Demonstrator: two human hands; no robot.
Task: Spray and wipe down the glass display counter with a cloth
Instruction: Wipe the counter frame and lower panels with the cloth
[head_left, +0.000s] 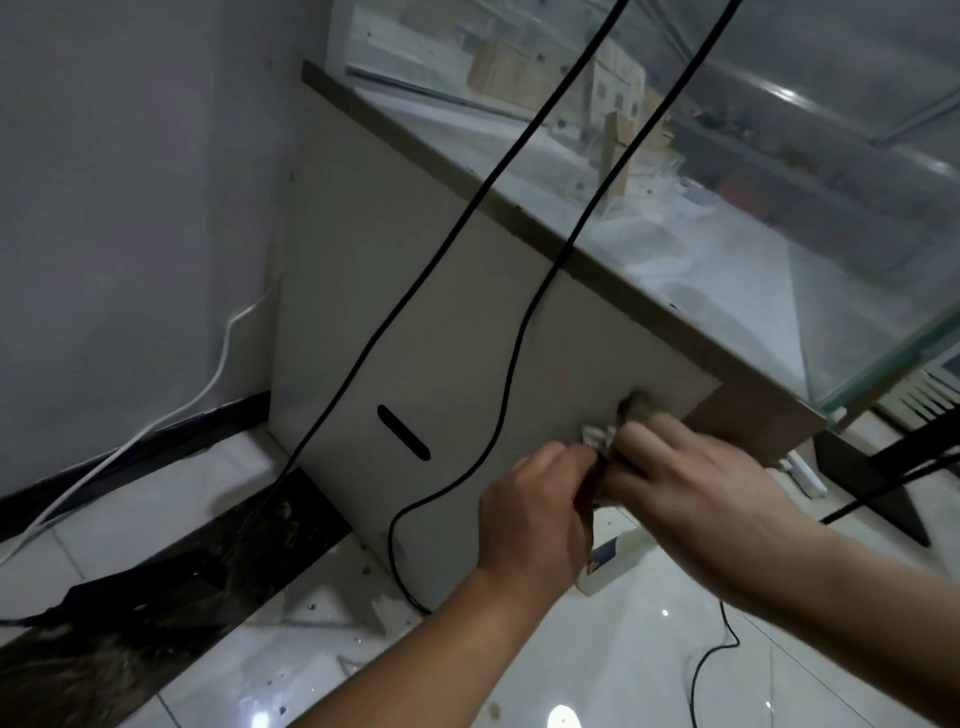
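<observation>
Both hands meet low against the white side panel (452, 322) of the display table (405, 137), near the panel's lower right corner. The left hand (540, 512) is curled round the neck of the spray bottle (615, 564). The bottle's white body hangs below the fist and its trigger head pokes out above, so its long axis runs roughly up and down, nozzle end toward the panel. The right hand (691, 478) bunches the cloth (636, 404) in its fingertips against the panel, just above the nozzle (motion blur hides the exact finger hold). The next move turns on where the glass is: up and to the right of both hands, well above the cloth, with the right hand the nearer one. By my judgement the cloth has to climb past the brown rim before any glass gets wiped. Two black cables (470, 208) hang across the view.
</observation>
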